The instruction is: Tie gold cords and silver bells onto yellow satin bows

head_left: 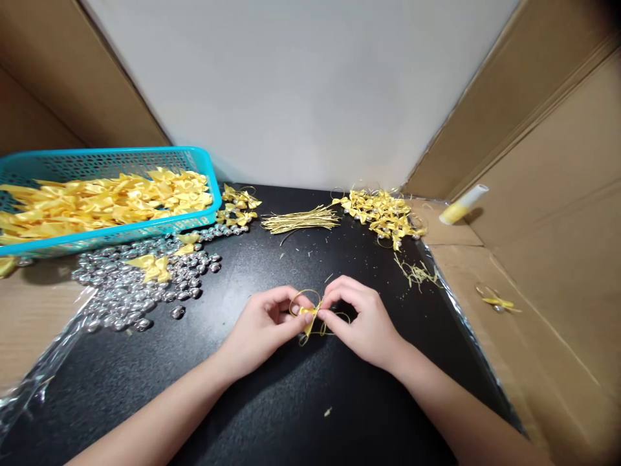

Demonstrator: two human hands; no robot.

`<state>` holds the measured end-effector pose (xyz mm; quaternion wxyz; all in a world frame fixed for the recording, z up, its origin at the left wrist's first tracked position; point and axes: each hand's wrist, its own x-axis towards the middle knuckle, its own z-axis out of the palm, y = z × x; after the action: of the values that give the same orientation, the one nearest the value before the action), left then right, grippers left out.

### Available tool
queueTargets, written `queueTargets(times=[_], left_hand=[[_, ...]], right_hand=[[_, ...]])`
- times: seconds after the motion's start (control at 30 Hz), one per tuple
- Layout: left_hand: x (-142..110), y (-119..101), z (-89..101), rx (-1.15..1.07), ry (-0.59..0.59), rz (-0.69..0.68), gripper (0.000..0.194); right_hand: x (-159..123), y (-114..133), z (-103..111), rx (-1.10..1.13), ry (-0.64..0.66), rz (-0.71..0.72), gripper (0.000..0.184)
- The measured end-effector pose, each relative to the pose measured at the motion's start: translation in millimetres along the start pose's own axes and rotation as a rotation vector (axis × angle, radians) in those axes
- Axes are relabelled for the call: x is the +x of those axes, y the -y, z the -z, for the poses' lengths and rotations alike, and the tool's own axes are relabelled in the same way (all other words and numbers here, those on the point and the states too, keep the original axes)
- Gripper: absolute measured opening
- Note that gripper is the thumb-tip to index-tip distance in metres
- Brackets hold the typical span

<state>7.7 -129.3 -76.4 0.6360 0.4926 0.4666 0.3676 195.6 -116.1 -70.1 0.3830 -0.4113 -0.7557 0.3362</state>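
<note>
My left hand (264, 327) and my right hand (361, 320) meet at the middle of the black table (272, 401). Both pinch a small yellow ribbon bow (309, 315) with a thin gold thread loop around it. The fingers of each hand are closed on the bow from either side. A bundle of gold threads (301, 220) lies farther back. A heap of silver beads (140, 281) spreads out to the left, with a loose yellow bow (151, 266) on top of it.
A turquoise basket (121, 236) full of yellow ribbon bows stands at the back left. A pile of bows with gold loops (385, 213) lies at the back right. Cardboard walls flank both sides; a yellow-white tube (463, 204) and one bow (497, 301) rest on the right cardboard.
</note>
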Motion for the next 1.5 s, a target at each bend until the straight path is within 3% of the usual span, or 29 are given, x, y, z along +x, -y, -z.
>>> queueTargets(times=[0.2, 0.37, 0.83, 1.3, 1.5], left_hand=[[0.2, -2.0, -0.5, -0.028, 0.024, 0.028, 0.021], [-0.5, -3.3, -1.1, 0.022, 0.022, -0.044, 0.015], [-1.9, -6.4, -0.8, 0.058, 0.035, -0.091, 0.015], [-0.3, -3.7, 1.3, -0.057, -0.001, 0.029, 0.019], [1.8, -0.8, 2.5, -0.130, 0.035, 0.054, 0.018]], right_hand=[[-0.1, -1.1, 0.0, -0.024, 0.030, 0.008, 0.013], [-0.9, 2.2, 1.4, -0.019, 0.016, 0.028, 0.012], [3.2, 1.5, 2.8, 0.210, -0.005, -0.090, 0.008], [3.5, -0.9, 3.9, 0.260, -0.029, -0.114, 0.006], [1.6, -4.5, -0.6, 0.385, -0.019, -0.201, 0.003]])
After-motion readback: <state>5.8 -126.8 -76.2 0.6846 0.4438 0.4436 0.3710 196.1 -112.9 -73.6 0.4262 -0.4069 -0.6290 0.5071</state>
